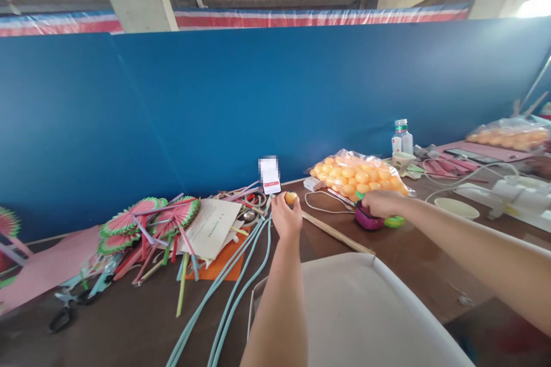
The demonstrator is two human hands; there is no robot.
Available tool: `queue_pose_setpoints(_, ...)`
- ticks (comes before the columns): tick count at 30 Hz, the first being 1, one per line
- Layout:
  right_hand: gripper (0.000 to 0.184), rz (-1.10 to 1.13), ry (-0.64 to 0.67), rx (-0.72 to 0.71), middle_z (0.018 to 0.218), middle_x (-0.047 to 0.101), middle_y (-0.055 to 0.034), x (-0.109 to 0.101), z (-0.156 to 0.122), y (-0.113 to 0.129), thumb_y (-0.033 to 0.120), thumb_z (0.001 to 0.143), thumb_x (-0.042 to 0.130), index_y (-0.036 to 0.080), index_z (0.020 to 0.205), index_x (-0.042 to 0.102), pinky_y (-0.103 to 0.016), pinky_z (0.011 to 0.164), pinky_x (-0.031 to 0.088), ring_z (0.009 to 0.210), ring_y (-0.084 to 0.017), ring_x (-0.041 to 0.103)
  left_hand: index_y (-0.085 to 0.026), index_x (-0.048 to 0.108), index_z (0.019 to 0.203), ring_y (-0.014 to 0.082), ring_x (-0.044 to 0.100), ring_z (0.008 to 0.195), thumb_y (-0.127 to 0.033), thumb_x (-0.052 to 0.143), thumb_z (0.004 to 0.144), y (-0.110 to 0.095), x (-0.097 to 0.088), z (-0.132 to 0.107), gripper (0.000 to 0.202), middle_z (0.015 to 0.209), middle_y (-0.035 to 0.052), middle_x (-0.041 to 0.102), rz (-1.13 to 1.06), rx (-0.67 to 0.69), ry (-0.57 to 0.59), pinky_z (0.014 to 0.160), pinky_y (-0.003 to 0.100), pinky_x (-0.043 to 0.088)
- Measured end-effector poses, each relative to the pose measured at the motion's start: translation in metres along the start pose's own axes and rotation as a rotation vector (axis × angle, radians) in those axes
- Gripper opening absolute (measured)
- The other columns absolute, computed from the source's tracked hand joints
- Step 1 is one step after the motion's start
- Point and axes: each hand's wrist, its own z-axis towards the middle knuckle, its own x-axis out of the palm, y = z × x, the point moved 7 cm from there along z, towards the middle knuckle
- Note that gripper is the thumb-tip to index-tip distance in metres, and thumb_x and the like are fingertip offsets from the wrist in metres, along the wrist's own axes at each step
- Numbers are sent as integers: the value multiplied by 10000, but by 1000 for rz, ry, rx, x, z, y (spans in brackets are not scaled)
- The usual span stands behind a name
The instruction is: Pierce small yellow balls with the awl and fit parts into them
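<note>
Room: concrete pillars and beams behind a blue partition [258,97], a striped plastic sheet running along its far top edge.
Table: brown top [120,321], crowded along the partition, more bare at near left.
Left hand: mine [287,215], fingers nearly together, pinching a yellow ball [291,198] above the table's middle, just near of the upright phone [271,179].
Right hand: mine [379,204], fingers curled round the top of a purple and green holder [368,219], right of the ball.
Ball bag: clear plastic [361,175], full of similar balls, far side, between phone and bottles [402,137].
Near middle: a white box [361,304] between my forearms, a wooden stick [338,232] at its far edge.
Left side: paper fans [176,218], a printed sheet [210,226], pale blue cords [177,352].
</note>
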Motion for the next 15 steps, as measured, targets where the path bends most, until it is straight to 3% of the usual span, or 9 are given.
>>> queue_pose_setpoints(6, 135, 10, 3, -25, 570, 592, -47, 1, -1, 0, 99, 618, 648, 188, 522, 613, -276, 544, 306, 519, -154, 508, -181, 590, 1100, 264, 586, 977, -333, 601, 820, 3, 2, 1, 318, 1053, 126, 588, -5, -28, 3, 826, 367, 451)
queue_pose_setpoints(15, 72, 339, -243, -28, 663, 650, -18, -17, -1, -20, 149, 737, 561, 186, 697, 610, -227, 507, 328, 521, -119, 544, -180, 593, 1092, 242, 593, 914, -322, 598, 810, 0, -2, 0, 316, 1048, 130, 586, -60, -73, 10, 806, 354, 445)
